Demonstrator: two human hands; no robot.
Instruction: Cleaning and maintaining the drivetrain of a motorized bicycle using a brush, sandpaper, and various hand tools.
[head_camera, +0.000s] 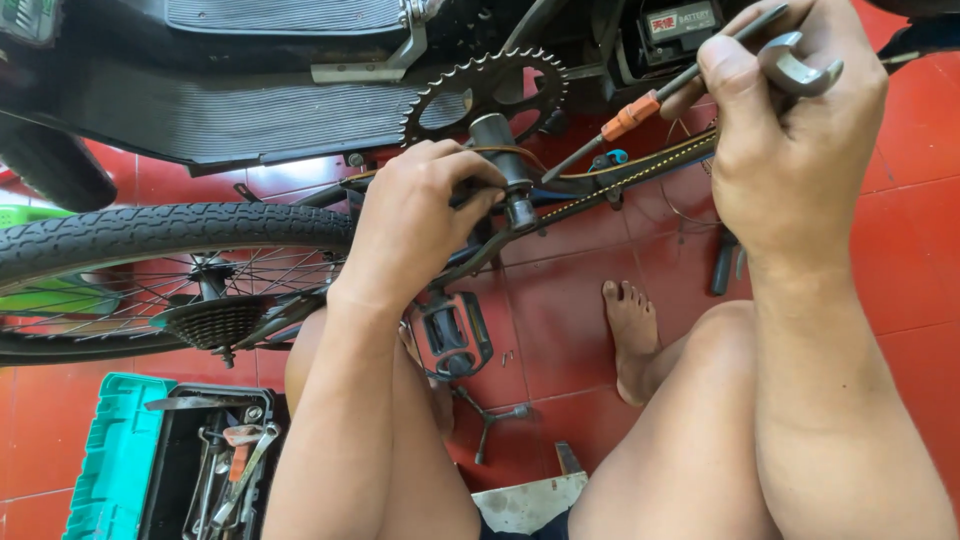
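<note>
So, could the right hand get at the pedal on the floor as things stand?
Probably not at once: the right hand is raised and full, gripping a wrench and an orange-handled screwdriver. The pedal lies low, under the left hand and forearm.

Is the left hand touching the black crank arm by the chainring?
Touching. The head view shows the left hand with fingers wrapped around the crank arm below the chainring.

Both forearms bare, no sleeves, watch or rings visible. Left hand (415, 225) and right hand (785, 130) ungloved. Legs bare; foot (630, 335) unshod, no sock.
</note>
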